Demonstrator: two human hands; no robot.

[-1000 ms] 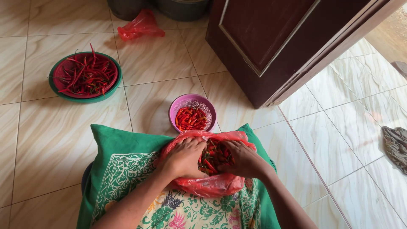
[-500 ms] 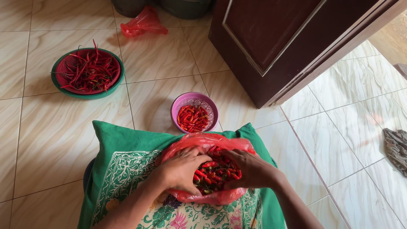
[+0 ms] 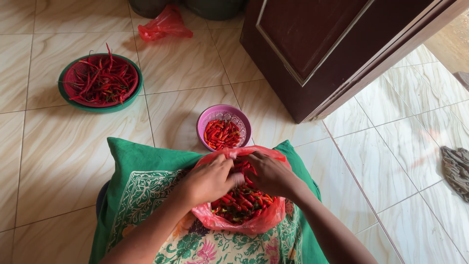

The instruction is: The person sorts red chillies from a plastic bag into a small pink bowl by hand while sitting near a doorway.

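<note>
— Chillies [image 3: 242, 200] were lying in the red plastic bag [image 3: 244, 222] on the person's lap, over the green patterned cloth [image 3: 141, 195]. Did both hands work inside the bag?

— Yes. The left hand [image 3: 207, 182] and the right hand [image 3: 269, 175] met over the bag's mouth, fingers curled together on one small red chilli [image 3: 245, 168], I think, though the pinch itself was partly hidden.

— How was it best to do this step?

— In my opinion, it was better to hold only one chilli at a time, close to its stem, and to keep the bag's mouth wide so nothing spilled on the floor [image 3: 68, 146].

— And the bowls?

— The pink strainer bowl [image 3: 223, 131] stood just beyond the knees, near enough. The green bowl [image 3: 100, 82] with long chillies was well apart, to the left.
</note>
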